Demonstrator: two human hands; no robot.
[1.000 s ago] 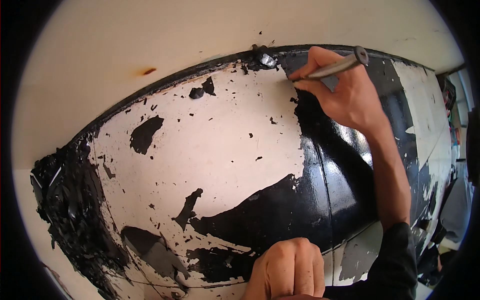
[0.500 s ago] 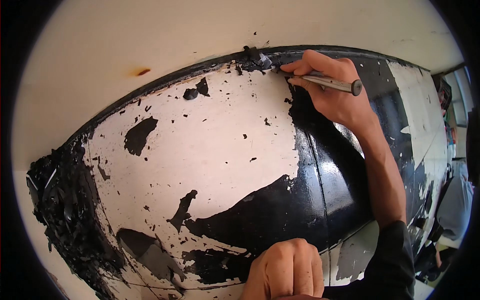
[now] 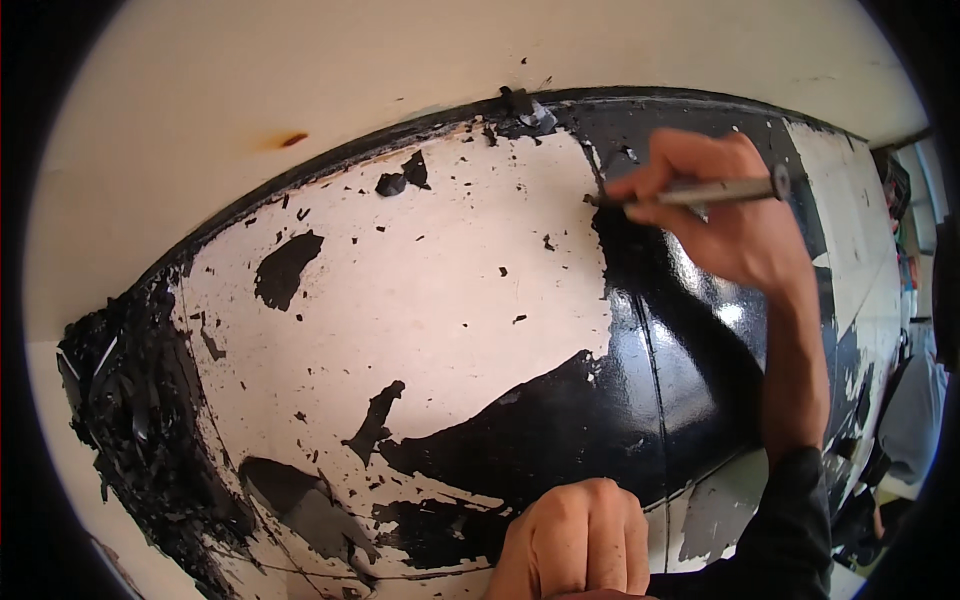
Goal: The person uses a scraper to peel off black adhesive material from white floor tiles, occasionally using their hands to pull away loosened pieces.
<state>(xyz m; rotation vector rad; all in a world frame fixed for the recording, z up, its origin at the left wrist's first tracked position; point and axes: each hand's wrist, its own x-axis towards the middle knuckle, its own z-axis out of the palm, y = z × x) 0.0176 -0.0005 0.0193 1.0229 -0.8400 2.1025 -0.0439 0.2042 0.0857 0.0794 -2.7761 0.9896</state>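
My right hand [image 3: 725, 205] is closed around a slim tapered tool [image 3: 725, 192] with a grey shaft and a round, flat butt end. Motion blurs both, and the fingers hide the tool's tip. The fingertips are at the torn edge of a glossy black coating [image 3: 690, 375], beside a bare whitish patch [image 3: 400, 270] of the tiled surface. At the lower middle my left hand [image 3: 575, 540] is a closed fist, knuckles up, near the coating's lower edge. Whatever its fingers may hold is hidden.
A heap of black peeled scraps [image 3: 140, 420] lies at the left end. Crumpled flakes [image 3: 530, 108] gather along the far edge, where a cream wall [image 3: 400, 45] rises. Loose black pieces [image 3: 288, 268] dot the pale patch. Part of another person [image 3: 910, 410] shows at the far right.
My right hand has moved right and nearer with the tool, away from the crumpled flakes along the far edge. The left fist stays in place. The whole view has shifted slightly.
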